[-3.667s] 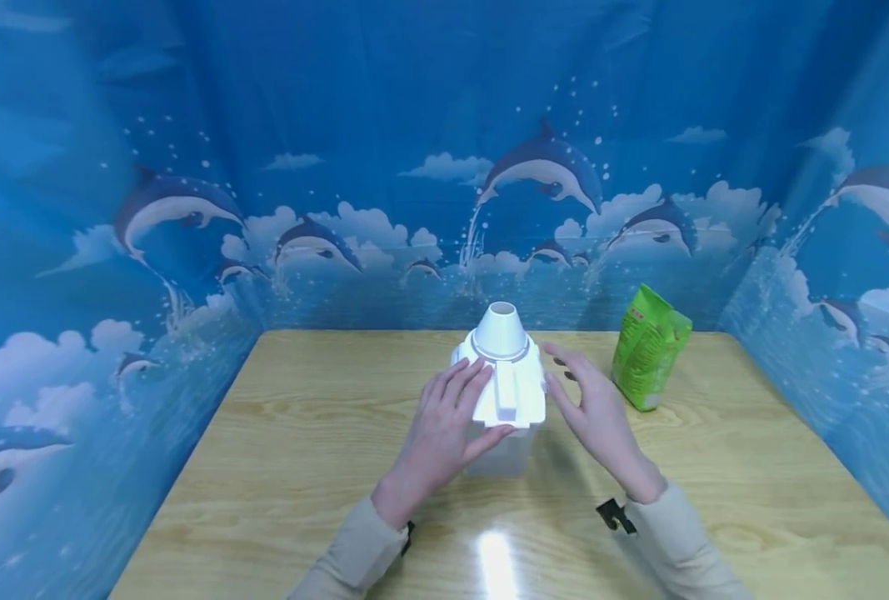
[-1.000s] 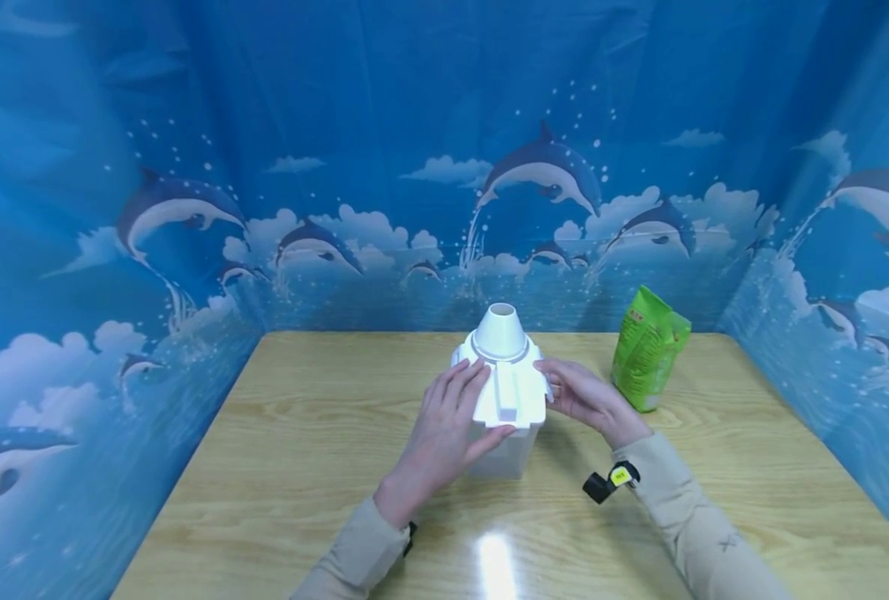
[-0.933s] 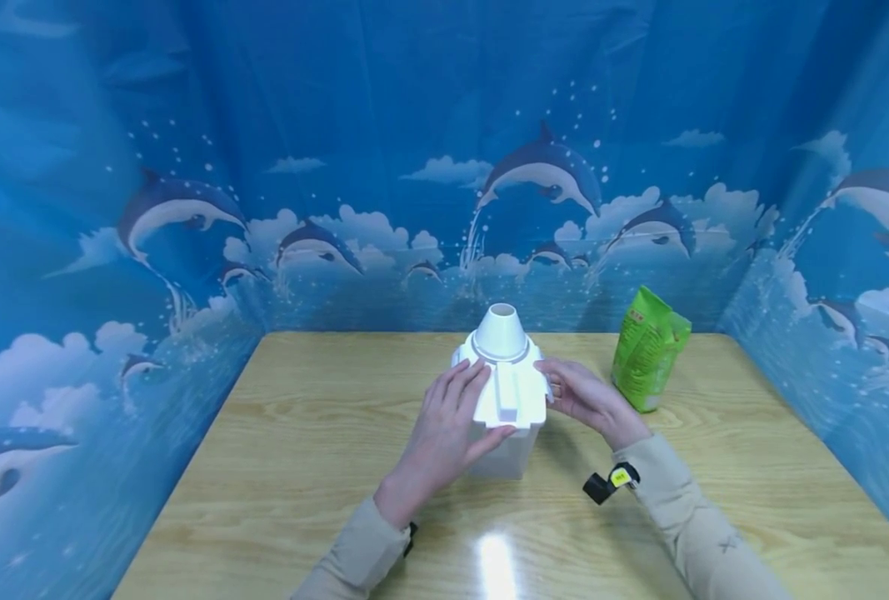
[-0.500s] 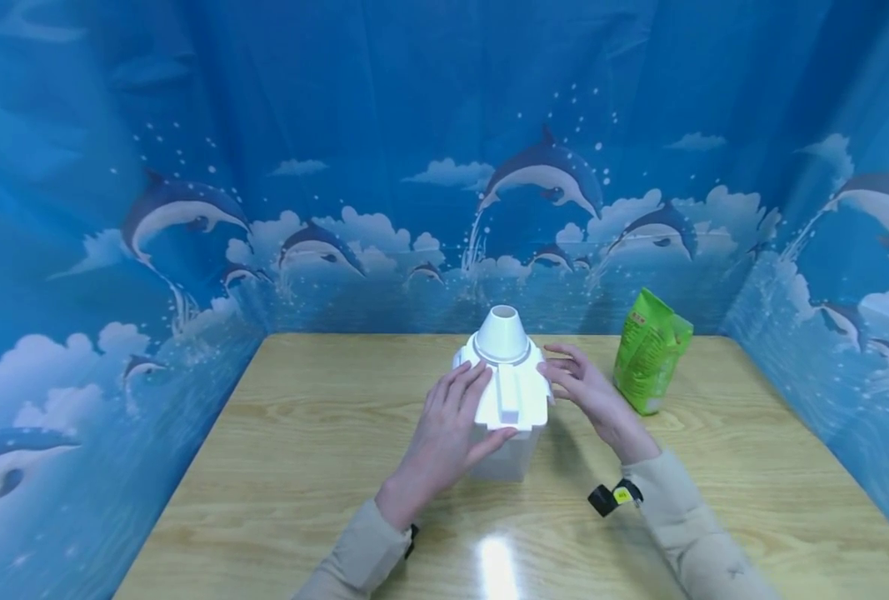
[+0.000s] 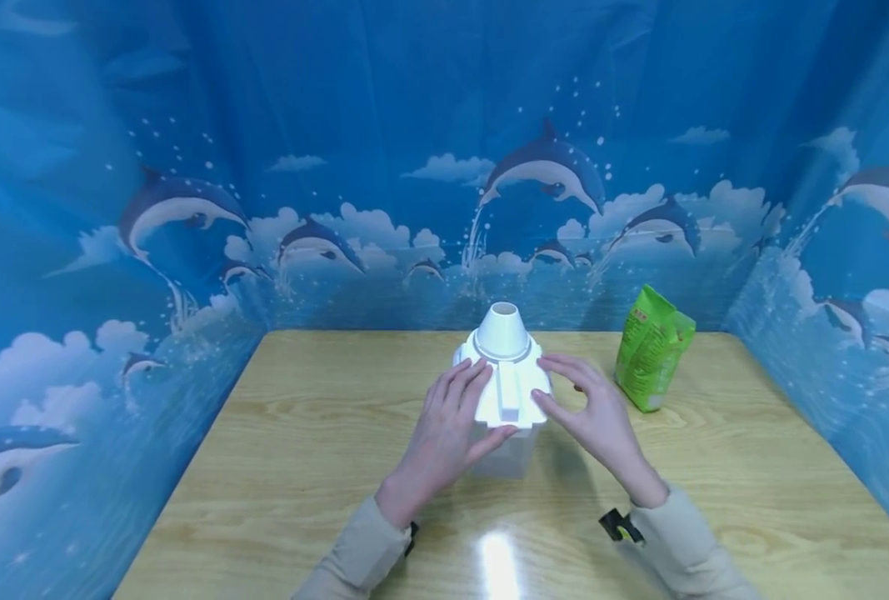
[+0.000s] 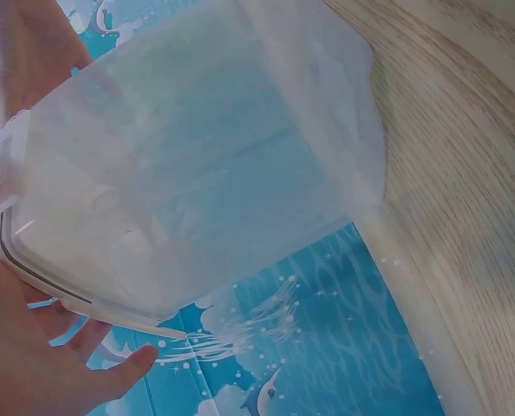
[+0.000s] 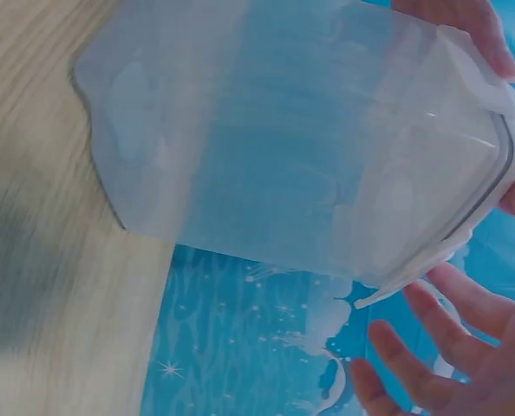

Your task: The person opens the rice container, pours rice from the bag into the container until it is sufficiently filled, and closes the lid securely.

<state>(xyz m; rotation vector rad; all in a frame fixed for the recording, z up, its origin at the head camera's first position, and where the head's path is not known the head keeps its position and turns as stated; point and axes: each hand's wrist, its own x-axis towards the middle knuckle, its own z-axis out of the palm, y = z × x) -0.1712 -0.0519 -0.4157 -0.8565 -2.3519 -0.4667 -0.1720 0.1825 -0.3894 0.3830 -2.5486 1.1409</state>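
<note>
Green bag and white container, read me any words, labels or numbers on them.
Green bag: a small red label near its top, too small and blurred to read.
White container: no text visible in any view.
Nothing else bears readable text.

Your left hand [image 5: 444, 429] covers the left side of the container [image 5: 506, 417] lid. The print on the green bag [image 5: 651, 348] is too small to read, and the counter [image 7: 41, 286] smears into blur in your right wrist view.
</note>
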